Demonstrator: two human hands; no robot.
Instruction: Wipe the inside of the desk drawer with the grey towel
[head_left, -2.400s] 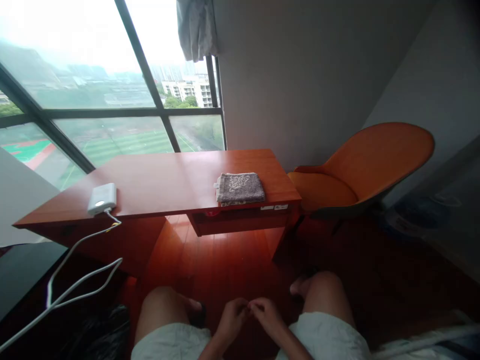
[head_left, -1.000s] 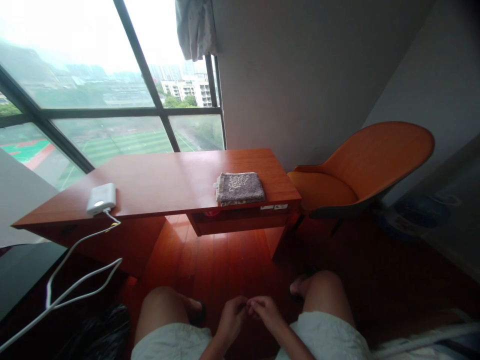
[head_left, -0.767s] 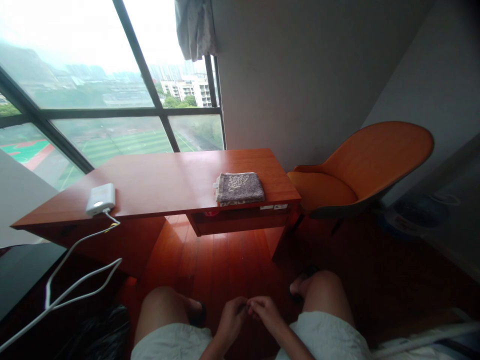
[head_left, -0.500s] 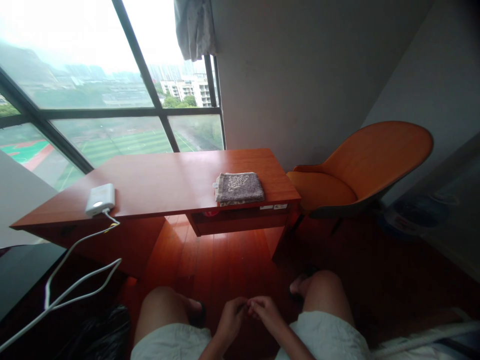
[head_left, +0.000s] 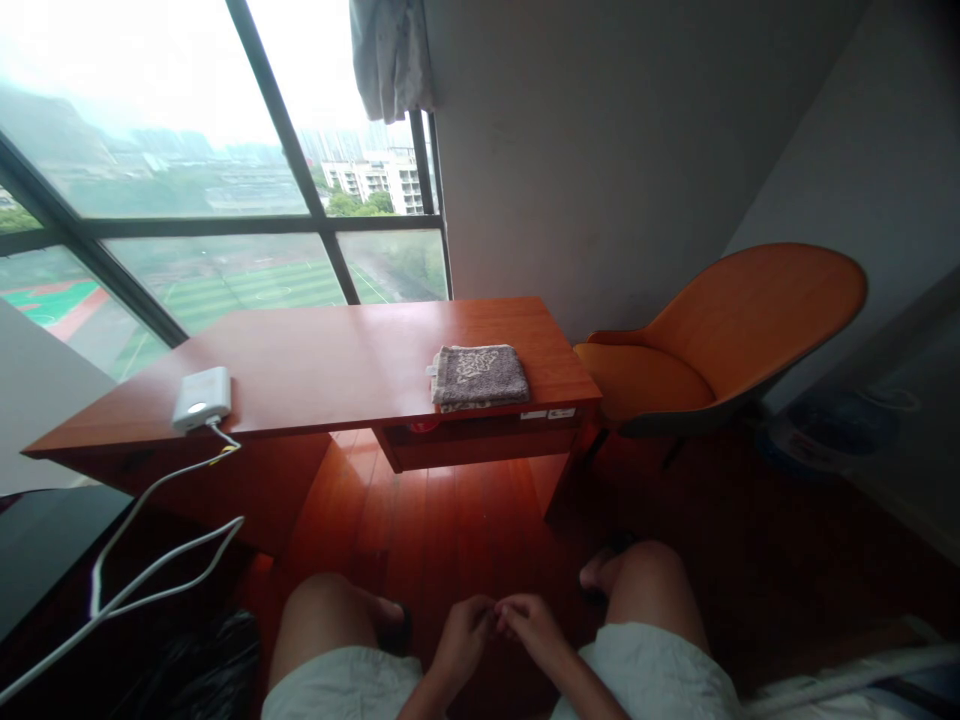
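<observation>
Between my knees, at the bottom of the head view, my left hand (head_left: 466, 632) and my right hand (head_left: 529, 622) meet at the fingertips. The fingers of both are curled and closed, and I see no object in them. A folded grey-brown towel (head_left: 484, 378) with a pale pattern lies beyond them on the front edge of the wooden desk (head_left: 337, 360), apart from both hands. On the desk's left part stands a white charger-like box (head_left: 201, 398) with a white cable (head_left: 150, 482) plugged into it.
An orange chair (head_left: 757, 320) stands right of the desk, with a large water bottle (head_left: 817, 440) behind it. A black plastic bag (head_left: 217, 660) sits low on the left, under the looping cable. Windows (head_left: 225, 170) rise behind the desk.
</observation>
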